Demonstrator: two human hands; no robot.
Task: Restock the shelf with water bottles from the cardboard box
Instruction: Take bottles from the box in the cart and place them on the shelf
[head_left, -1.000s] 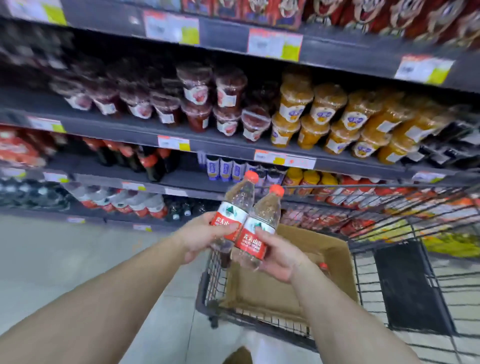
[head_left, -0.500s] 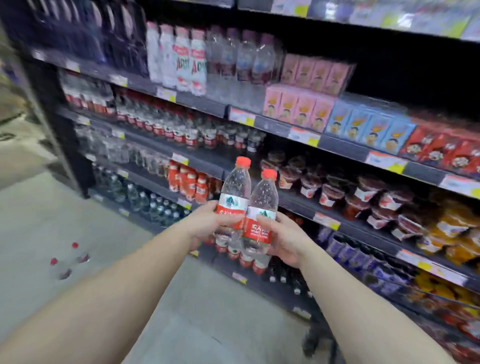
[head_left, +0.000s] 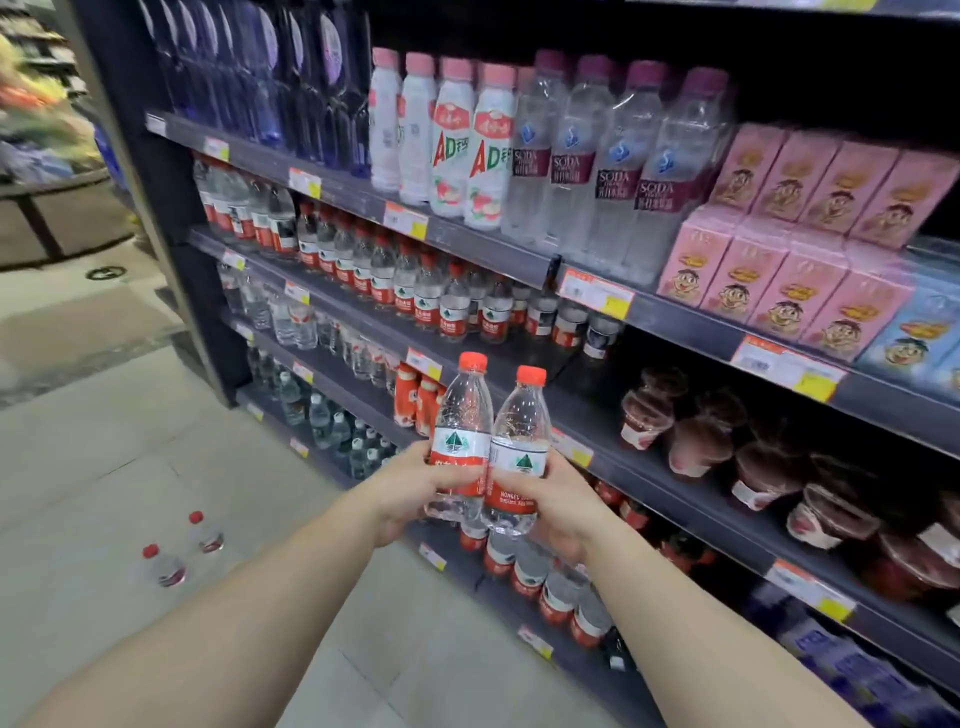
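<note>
The person stands facing a dark shelving unit (head_left: 691, 332) with both bare arms extended toward it. The left hand (head_left: 405, 493) is closed around the label band of one water bottle (head_left: 460, 441), and the right hand (head_left: 558, 506) is closed around a second water bottle (head_left: 519, 457); both bottles are upright, red-capped, and touching side by side at the labels. The bottles are held in the air in front of the shelf edges, clear of them, with the caps level with the lip of the shelf (head_left: 467, 358) that carries a row of matching red-label bottles (head_left: 452, 306). That row runs along the front of its shelf up to a dark stretch at its right end; whether that stretch is free cannot be determined. The shelf above holds white AD bottles (head_left: 470, 150), soda bottles (head_left: 613, 171) and pink cartons (head_left: 779, 260), and its front lip with price tags (head_left: 595, 293) projects forward. To the right of the hands, dark dessert cups (head_left: 696, 441) line the shelf front. Lower down, more red-label bottles (head_left: 524, 571) stand near the floor edge of the unit. The tiled floor (head_left: 104, 441) to the left is open apart from two small bottles (head_left: 179, 551) standing well apart from the unit. The cardboard box is not in view.
</note>
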